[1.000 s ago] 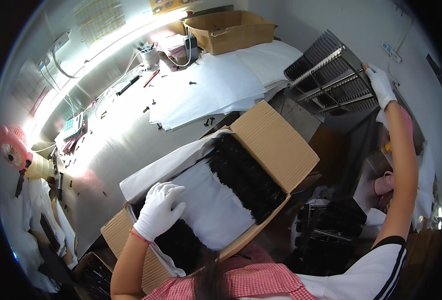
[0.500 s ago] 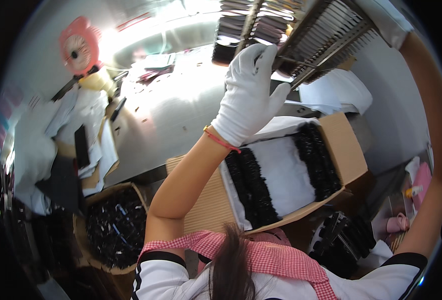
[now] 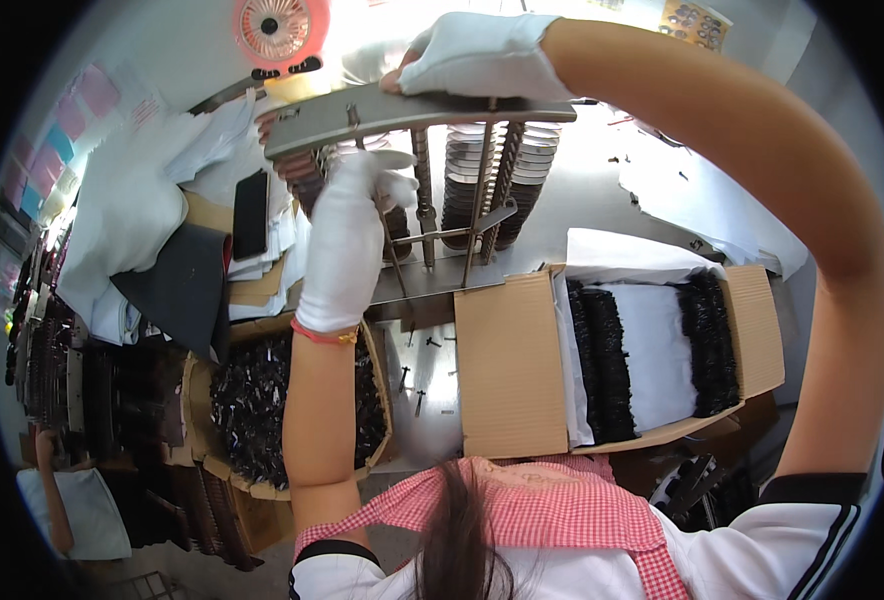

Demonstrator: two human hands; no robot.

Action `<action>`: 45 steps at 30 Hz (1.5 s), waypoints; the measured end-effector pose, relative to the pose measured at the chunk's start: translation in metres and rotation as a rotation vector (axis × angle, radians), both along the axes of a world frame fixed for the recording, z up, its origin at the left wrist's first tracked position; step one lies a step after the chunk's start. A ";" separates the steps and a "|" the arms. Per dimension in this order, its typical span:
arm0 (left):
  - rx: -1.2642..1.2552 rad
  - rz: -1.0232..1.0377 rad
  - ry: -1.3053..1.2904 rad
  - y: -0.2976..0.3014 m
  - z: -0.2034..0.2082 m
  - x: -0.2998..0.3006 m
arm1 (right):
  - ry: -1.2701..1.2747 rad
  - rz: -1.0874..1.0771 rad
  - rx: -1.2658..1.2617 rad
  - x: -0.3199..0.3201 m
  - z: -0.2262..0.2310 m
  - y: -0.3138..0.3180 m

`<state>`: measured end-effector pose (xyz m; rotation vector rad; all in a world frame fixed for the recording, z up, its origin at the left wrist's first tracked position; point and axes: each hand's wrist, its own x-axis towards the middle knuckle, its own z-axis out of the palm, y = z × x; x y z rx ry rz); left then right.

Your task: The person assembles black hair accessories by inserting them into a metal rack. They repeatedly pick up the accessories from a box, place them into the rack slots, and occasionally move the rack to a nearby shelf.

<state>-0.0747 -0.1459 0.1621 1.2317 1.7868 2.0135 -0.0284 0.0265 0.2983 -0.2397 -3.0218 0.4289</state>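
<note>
A metal rack with a flat end plate, toothed rods and a small lever is held up over the workbench. My right hand, in a white glove with fingertips bare, grips the plate's far edge. My left hand, also in a white glove, closes around a thin rod on the rack's left side; part of its grip is hidden. Rows of thin flat pieces, dark below and pale above, show between and behind the rods. I cannot tell whether all of them sit inside the rack.
To the right, an open cardboard box holds black pieces in rows beside white sheeting. A second carton is full of loose black pieces. Papers and a phone lie left; a pink fan stands behind. Another person's arm shows far left.
Both hands have brought the rack from the upper right toward the left, turning its end plate toward me. The view has swung left, and the carton of loose pieces now shows nearer the middle.
</note>
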 end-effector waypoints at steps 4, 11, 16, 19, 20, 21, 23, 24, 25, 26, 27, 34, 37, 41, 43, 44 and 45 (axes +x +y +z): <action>0.549 -0.288 -0.684 -0.015 0.004 -0.017 | -0.076 0.181 0.006 -0.018 -0.010 -0.017; 0.542 -0.291 -0.515 -0.023 0.010 -0.023 | 0.068 0.260 -0.111 -0.006 -0.015 -0.010; 0.577 -0.251 -0.600 -0.021 0.006 -0.021 | 0.132 0.314 0.046 -0.012 -0.025 -0.014; 0.561 -0.109 -0.546 -0.030 0.004 -0.011 | 0.108 0.376 0.121 -0.006 -0.011 -0.026; 0.609 -0.210 -0.484 -0.032 0.001 -0.007 | 0.065 0.385 0.188 -0.002 -0.002 -0.030; 0.584 0.200 -0.474 -0.030 -0.011 0.003 | 0.081 0.424 0.266 0.004 0.002 -0.034; 0.222 0.600 0.377 -0.027 -0.033 0.014 | -0.050 0.334 0.081 0.039 -0.001 -0.038; 0.153 0.746 0.673 -0.027 -0.046 0.018 | 0.000 0.364 0.012 0.053 -0.010 -0.034; 0.299 0.448 0.280 -0.020 -0.063 0.022 | 0.074 0.389 0.118 0.068 -0.020 -0.028; 0.570 0.141 -0.238 -0.015 -0.080 0.026 | 0.243 0.481 0.243 0.073 -0.044 -0.025; 0.535 0.082 -0.436 -0.009 -0.096 0.028 | 0.212 0.479 0.197 0.078 -0.060 -0.022; -0.202 0.097 -0.731 0.001 -0.166 0.090 | 0.227 0.331 0.365 0.093 -0.203 0.007; -0.283 -0.145 -0.488 0.008 -0.172 0.101 | 0.380 0.269 0.364 0.082 -0.237 0.012; -0.389 0.115 0.440 0.033 -0.176 0.094 | 0.646 0.175 0.170 0.085 -0.256 0.015; -0.335 0.289 0.852 0.046 -0.176 0.084 | 0.825 0.033 0.048 0.093 -0.262 0.023; -0.357 0.309 0.876 0.051 -0.176 0.079 | 0.931 -0.077 0.015 0.100 -0.266 0.032; -0.350 0.334 0.878 0.057 -0.176 0.073 | 0.962 -0.211 -0.073 0.104 -0.271 0.042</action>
